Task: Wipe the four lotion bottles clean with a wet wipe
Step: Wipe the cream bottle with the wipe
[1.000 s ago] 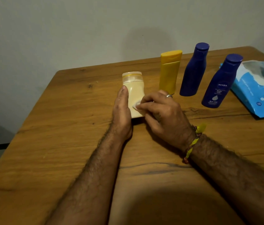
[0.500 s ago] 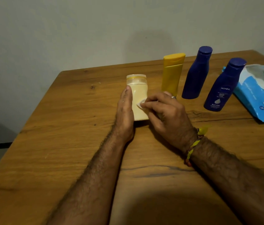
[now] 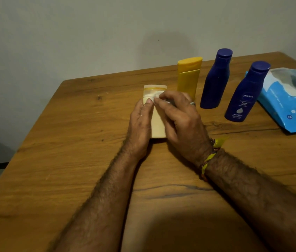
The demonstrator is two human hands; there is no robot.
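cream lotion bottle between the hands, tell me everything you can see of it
The cream lotion bottle is pale, looks like smooth plastic, and has a flat-sided body with a clear-looking cap banded in yellow at its far end. It stands cap up on the wooden table, left of the yellow bottle. The left hand rests flat against its left side; the right hand presses a white wet wipe just below the cap. No label shows.
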